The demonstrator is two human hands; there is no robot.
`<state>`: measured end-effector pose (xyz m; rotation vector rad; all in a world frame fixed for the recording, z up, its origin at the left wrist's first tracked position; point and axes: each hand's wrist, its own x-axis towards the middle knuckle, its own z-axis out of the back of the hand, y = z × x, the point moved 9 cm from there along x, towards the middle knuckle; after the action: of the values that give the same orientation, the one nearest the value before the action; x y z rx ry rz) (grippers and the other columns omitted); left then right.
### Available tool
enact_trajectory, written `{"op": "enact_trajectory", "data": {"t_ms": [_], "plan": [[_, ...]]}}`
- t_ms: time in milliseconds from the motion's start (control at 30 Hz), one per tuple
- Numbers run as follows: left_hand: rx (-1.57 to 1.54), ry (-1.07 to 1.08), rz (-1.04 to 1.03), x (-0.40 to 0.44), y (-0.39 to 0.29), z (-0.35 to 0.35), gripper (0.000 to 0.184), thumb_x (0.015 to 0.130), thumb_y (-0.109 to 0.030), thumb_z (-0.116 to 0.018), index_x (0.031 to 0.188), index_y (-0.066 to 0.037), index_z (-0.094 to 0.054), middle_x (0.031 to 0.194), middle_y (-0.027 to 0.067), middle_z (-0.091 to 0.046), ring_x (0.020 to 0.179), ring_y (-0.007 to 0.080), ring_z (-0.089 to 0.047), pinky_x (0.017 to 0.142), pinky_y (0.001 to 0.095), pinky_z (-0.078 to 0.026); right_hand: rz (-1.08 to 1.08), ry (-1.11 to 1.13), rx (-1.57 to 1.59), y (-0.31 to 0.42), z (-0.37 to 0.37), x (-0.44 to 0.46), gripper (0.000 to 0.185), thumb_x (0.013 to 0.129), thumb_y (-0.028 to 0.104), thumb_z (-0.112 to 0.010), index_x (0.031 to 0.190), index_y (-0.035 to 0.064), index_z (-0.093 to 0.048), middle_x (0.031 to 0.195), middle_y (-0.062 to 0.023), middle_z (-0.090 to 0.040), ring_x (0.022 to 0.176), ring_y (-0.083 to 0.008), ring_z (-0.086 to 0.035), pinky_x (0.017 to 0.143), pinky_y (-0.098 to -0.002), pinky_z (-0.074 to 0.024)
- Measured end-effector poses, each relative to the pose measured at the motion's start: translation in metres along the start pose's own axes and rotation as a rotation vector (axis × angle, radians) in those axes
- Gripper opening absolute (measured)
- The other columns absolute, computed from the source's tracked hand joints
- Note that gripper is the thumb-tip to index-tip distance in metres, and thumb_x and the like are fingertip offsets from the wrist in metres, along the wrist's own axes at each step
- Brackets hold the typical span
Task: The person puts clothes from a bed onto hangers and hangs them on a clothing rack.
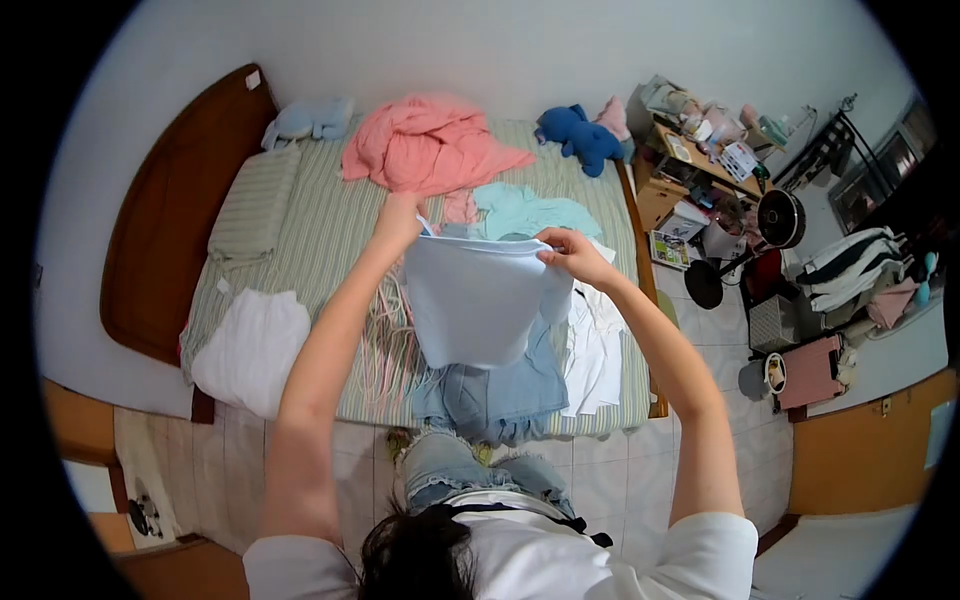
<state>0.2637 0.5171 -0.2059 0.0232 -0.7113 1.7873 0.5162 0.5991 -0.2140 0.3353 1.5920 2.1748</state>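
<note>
A light blue garment hangs stretched between my two hands above the bed. My left hand grips its upper left corner, and my right hand pinches the upper right corner. Below and behind it lie blue denim shorts with a frayed hem. White clothing lies to the right, a bundle of striped, stringy fabric to the left. Beyond my hands a mint garment is spread on the striped bed sheet.
A pink blanket is heaped at the back of the bed, with a blue plush toy to its right. White bedding lies at the left. A cluttered desk and a black fan stand right of the bed.
</note>
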Motion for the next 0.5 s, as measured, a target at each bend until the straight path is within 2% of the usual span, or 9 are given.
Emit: {"op": "enact_trajectory", "data": {"t_ms": [167,333,433,500], "plan": [[-0.150,0.048,0.208,-0.046,0.057,-0.005,0.018,0.060,-0.001,-0.056,0.074,-0.003,-0.068,0.073,0.0153,-0.064,0.070,0.0288,-0.063,0.063,0.0350,-0.048,-0.059,0.196,0.172,-0.049,-0.058,0.017,0.016,0.084,0.005,-0.055,0.100,0.0049,-0.056,0.089,0.0032,-0.057,0.081,-0.0054,-0.049,0.073,-0.0212,-0.0401],[0.018,0.005,0.253,-0.089,0.098,0.039,0.018,0.059,-0.003,-0.061,0.075,-0.002,-0.068,0.075,0.0161,-0.064,0.071,0.0279,-0.063,0.064,0.0336,-0.048,-0.084,0.327,0.296,-0.032,-0.129,0.039,0.018,0.084,0.006,-0.056,0.101,0.0040,-0.055,0.092,0.0030,-0.058,0.082,-0.0041,-0.050,0.074,-0.0202,-0.0399],[0.151,0.053,0.322,-0.103,0.128,0.071,0.021,0.057,-0.003,-0.063,0.077,-0.002,-0.067,0.076,0.0180,-0.063,0.074,0.0288,-0.063,0.065,0.0326,-0.048,-0.077,0.358,0.419,-0.006,-0.165,0.064,0.015,0.084,0.008,-0.058,0.099,0.0045,-0.056,0.088,0.0039,-0.058,0.081,-0.0039,-0.051,0.073,-0.0204,-0.0400],[0.059,0.041,0.448,-0.112,0.147,0.099,0.017,0.059,-0.004,-0.064,0.075,-0.001,-0.066,0.072,0.0165,-0.063,0.071,0.0282,-0.062,0.064,0.0337,-0.048,-0.051,0.353,0.471,0.005,-0.187,0.082,0.016,0.083,0.009,-0.059,0.099,0.0050,-0.056,0.088,0.0049,-0.057,0.080,-0.0042,-0.052,0.073,-0.0201,-0.0403]]}}
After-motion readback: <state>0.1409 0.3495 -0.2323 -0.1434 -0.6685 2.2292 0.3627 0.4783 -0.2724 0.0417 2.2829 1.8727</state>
